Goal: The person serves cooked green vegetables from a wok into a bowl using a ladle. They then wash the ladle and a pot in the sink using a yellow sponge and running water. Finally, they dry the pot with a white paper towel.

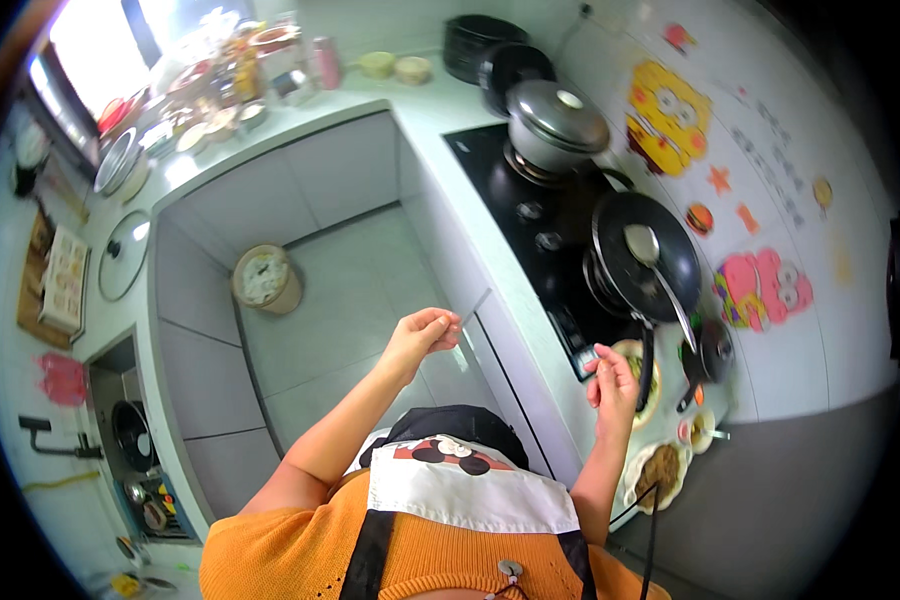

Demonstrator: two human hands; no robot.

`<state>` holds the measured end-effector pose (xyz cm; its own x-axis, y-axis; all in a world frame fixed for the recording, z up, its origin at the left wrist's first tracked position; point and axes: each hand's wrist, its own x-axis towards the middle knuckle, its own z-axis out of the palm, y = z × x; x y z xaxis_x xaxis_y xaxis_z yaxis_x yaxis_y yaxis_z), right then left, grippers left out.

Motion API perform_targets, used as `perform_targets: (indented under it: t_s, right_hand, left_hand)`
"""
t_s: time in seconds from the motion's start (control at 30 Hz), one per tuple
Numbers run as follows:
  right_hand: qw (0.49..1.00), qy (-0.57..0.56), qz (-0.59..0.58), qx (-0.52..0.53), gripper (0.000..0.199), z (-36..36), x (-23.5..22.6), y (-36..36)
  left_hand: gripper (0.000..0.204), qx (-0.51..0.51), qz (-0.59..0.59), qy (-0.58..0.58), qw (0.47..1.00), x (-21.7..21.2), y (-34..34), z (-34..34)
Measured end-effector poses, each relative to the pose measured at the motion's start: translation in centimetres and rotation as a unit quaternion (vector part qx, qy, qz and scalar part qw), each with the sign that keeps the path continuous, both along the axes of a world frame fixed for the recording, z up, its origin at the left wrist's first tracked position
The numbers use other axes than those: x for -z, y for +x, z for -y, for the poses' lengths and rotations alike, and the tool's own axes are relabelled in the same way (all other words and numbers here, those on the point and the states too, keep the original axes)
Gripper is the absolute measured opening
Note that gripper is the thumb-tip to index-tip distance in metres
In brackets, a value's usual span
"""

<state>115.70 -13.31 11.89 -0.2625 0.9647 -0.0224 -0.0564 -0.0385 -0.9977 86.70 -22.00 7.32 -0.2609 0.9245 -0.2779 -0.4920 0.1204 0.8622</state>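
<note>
My left hand (422, 341) is raised in front of the apron, above the floor. Its thumb and fingers are pinched together, and what they hold, if anything, is too small to make out. Near the front edge of the counter, my right hand (612, 387) has loosely curled fingers that stand partly apart, with nothing visible in them. Just past it is the handle of a black wok (675, 285) on the stove. A metal ladle (643, 246) rests in the wok, its handle over the rim. A dish of green food (647, 402) is partly hidden behind my right hand.
A lidded pot (558, 125) sits on the far burner of the black stove (505, 200). On the right counter are a plate of brown food (660, 472) and a small black pan (713, 352). A bin (267, 280) stands on the floor; a glass lid (124, 256) lies left.
</note>
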Motion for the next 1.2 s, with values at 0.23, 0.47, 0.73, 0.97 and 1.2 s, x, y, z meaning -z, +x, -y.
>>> perform_targets:
  t_s: [0.23, 0.47, 0.73, 0.97, 1.2]
  right_hand:
    - [0.985, -0.018, -0.009, -0.173, 0.023, 0.2, -0.6, -14.8]
    - [0.951, -0.04, 0.021, -0.307, 0.021, 0.0, -0.9, -28.3]
    - [0.909, -0.08, 0.042, -0.406, 0.022, -5.7, 0.8, -43.8]
    - [0.888, -0.057, 0.05, -0.454, 0.025, -12.3, -1.4, -61.2]
    - [0.849, -0.069, 0.035, -0.523, 0.022, -15.1, -2.8, -74.7]
  left_hand:
    - [0.022, -0.182, -0.01, 0.03, 0.983, -0.7, -11.0, 9.0]
    - [0.023, -0.338, 0.022, -0.004, 0.941, 0.6, -17.7, 14.7]
    - [0.021, -0.432, 0.033, -0.041, 0.9, 2.4, -27.4, 13.0]
    - [0.016, -0.449, -0.017, -0.073, 0.891, -2.8, -41.4, 6.5]
    - [0.012, -0.48, -0.06, -0.053, 0.874, -2.8, -51.5, 2.3]
